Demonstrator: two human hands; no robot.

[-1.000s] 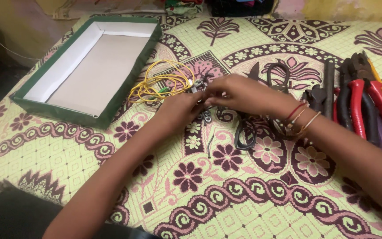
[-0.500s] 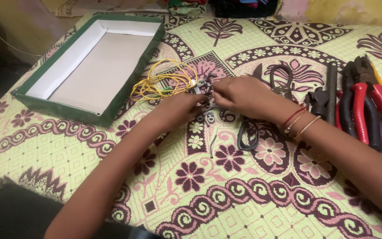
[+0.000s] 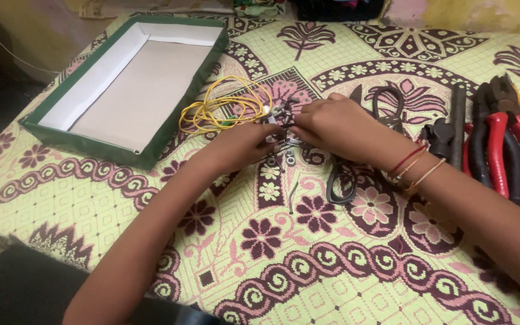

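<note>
My left hand [image 3: 245,141] and right hand [image 3: 332,123] pinch a small silver metal part [image 3: 281,135] between pressed fingertips. Loose nuts [image 3: 284,160] lie just below my fingers; a yellow wire coil [image 3: 224,108] sits beside them.

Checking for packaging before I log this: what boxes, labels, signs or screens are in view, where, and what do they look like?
Box: far left on the patterned cloth, open, shallow, rectangular, green outside, white inside, nothing visible in it.
Labels, signs, screens: none visible.
</note>
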